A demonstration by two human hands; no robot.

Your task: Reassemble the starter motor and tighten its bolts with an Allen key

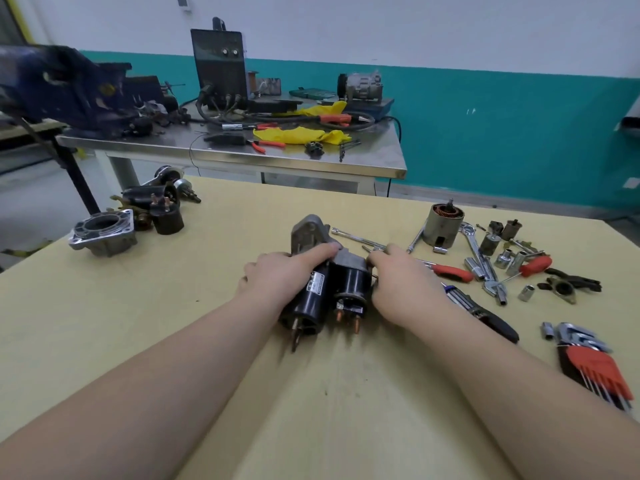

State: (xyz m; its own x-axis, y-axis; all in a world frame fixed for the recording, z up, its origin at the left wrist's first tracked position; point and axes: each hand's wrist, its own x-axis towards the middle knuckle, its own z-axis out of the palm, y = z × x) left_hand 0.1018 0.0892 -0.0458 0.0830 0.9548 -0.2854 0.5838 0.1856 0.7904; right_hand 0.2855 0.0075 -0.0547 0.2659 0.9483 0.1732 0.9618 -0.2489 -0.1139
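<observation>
Bright, even indoor light — shadows on the table [104, 306] are faint. The steel bench [311, 164] edge glints. Wide-angle bending bows the edges; the vise [62, 88] — far left — is smeared.

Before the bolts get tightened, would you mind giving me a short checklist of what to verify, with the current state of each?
1. Starter motor lying on the table: ok.
2. Left hand steadying the motor body: ok, it grips it.
3. Right hand free for a tool: cannot tell, its fingers are hidden against the motor's far side.
4. Allen key set within reach: ok, it lies to the right in its red holder, untouched.
5. Bolts seated: cannot tell, none visible.
6. Housing halves joined: cannot tell, the hands cover the seam.
</observation>
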